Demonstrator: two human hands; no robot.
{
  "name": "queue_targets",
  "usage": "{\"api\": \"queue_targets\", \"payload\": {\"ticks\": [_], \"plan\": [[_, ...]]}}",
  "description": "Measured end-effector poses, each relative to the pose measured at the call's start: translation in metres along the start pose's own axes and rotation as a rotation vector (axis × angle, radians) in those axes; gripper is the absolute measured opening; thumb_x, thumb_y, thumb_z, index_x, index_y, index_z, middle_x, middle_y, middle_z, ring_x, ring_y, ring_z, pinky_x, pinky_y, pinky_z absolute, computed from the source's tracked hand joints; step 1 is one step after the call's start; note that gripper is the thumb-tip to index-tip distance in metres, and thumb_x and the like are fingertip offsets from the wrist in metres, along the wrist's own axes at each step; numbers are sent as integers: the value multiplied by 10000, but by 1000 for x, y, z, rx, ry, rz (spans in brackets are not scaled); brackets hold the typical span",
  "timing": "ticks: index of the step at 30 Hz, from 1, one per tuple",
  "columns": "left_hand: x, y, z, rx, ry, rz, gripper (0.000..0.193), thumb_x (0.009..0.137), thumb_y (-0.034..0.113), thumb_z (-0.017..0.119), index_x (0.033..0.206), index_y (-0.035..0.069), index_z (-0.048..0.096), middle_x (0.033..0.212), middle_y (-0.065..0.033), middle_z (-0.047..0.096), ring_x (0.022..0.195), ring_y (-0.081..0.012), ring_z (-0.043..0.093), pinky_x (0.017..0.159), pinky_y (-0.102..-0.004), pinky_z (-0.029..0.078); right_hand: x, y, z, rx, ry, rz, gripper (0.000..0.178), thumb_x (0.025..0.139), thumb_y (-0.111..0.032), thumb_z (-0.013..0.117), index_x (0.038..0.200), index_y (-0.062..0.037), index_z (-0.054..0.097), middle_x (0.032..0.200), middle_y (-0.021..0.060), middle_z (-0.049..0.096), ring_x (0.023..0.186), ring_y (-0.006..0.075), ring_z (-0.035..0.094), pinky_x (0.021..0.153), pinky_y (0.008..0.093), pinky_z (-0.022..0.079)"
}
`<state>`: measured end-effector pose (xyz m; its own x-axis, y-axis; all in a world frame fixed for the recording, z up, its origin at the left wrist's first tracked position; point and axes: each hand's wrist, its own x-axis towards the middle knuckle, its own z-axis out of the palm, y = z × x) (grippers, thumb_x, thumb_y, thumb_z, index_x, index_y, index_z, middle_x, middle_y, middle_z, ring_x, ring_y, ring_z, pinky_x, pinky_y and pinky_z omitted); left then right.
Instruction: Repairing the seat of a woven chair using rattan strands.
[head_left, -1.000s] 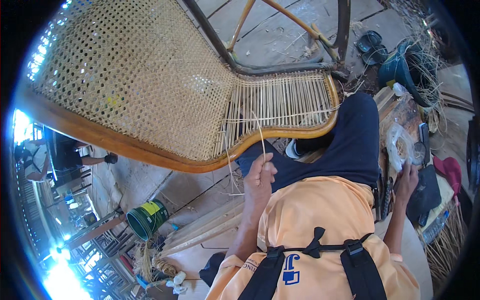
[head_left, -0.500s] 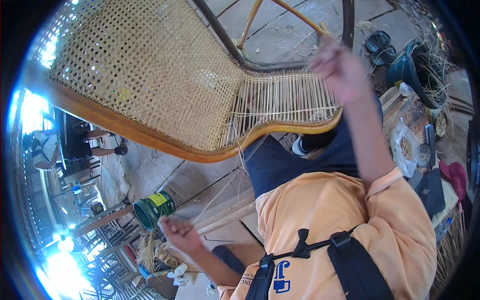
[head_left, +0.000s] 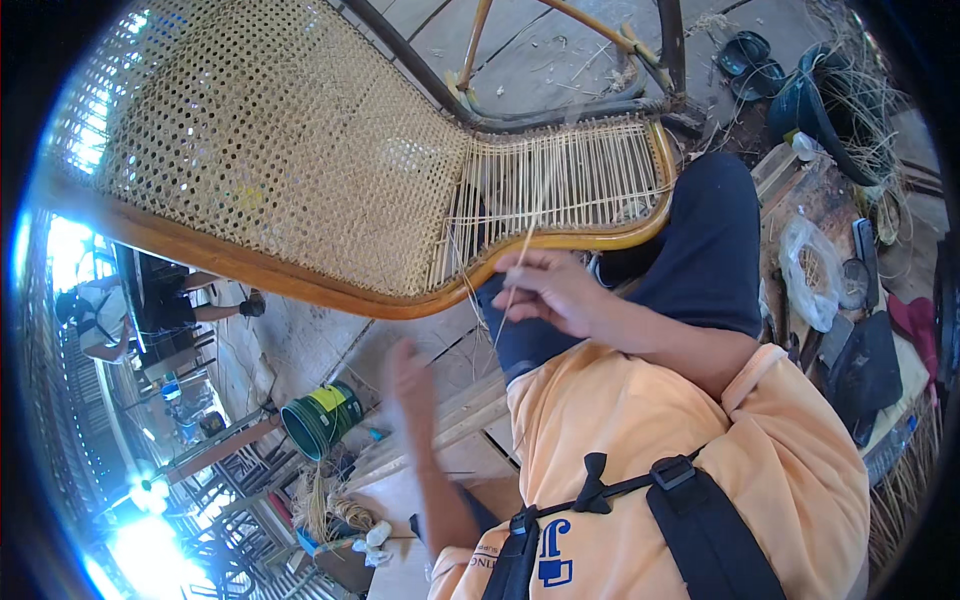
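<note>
Right hand [head_left: 550, 290] — pinching a cane strand [head_left: 520, 262] just below the chair frame [head_left: 560, 245]; left hand [head_left: 412, 380] blurred, grip untellable. Risk: strand kinks or slips if pulled askew.

1 head-worn fisheye view looks steeply down, close over the person's lap and the cane chair seat [head_left: 330, 170].

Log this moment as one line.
right hand: pinching cane strand | left hand: blurred, empty | chair seat: partly woven
</note>
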<state>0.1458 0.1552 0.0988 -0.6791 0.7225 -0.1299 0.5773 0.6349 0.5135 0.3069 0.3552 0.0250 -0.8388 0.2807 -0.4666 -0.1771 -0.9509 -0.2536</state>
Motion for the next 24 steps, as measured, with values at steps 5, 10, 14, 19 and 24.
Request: {"api": "queue_targets", "payload": {"ticks": [5, 10, 14, 19, 24], "plan": [[12, 87, 78, -718, -365, -264, 289, 905, 258, 500, 1049, 23, 585, 765, -34, 586, 643, -112, 547, 611, -245, 442, -10, -28, -6, 28, -34, -122, 156, 877, -100, 552, 1007, -14, 555, 817, 94, 624, 777, 174, 645, 621, 238, 555], [-5, 66, 40, -443, -400, -310, 215, 903, 225, 522, 923, 25, 599, 665, 27, 502, 543, -39, 425, 482, -188, 342, -9, -66, -68, -80, 151, -354, 173, 883, -147, 551, 1007, -27, 560, 807, 67, 629, 760, 153, 636, 613, 247, 533], [2, 68, 63, -99, -83, 212, 202, 898, 183, 529, 994, 15, 583, 726, 9, 535, 639, -64, 484, 577, -210, 414, -11, -48, -56, -248, 128, -225, 165, 874, -157, 562, 968, -24, 587, 818, 69, 637, 698, 112, 602, 611, 223, 489], [10, 115, 92, -454, -352, -327, 210, 896, 173, 533, 1013, 6, 582, 754, -35, 567, 711, -102, 523, 651, -245, 443, -8, -20, -39, -224, 104, -192, 153, 874, -141, 560, 960, -19, 594, 810, 63, 632, 685, 105, 588, 605, 219, 477], [6, 109, 36, 110, -220, 59, 177, 875, 157, 551, 907, -6, 615, 675, -77, 553, 585, -92, 483, 549, -258, 414, 3, -64, -91, -56, 243, -433, 149, 888, -142, 548, 961, -19, 590, 771, 44, 613, 681, 117, 587, 592, 227, 476]]}}
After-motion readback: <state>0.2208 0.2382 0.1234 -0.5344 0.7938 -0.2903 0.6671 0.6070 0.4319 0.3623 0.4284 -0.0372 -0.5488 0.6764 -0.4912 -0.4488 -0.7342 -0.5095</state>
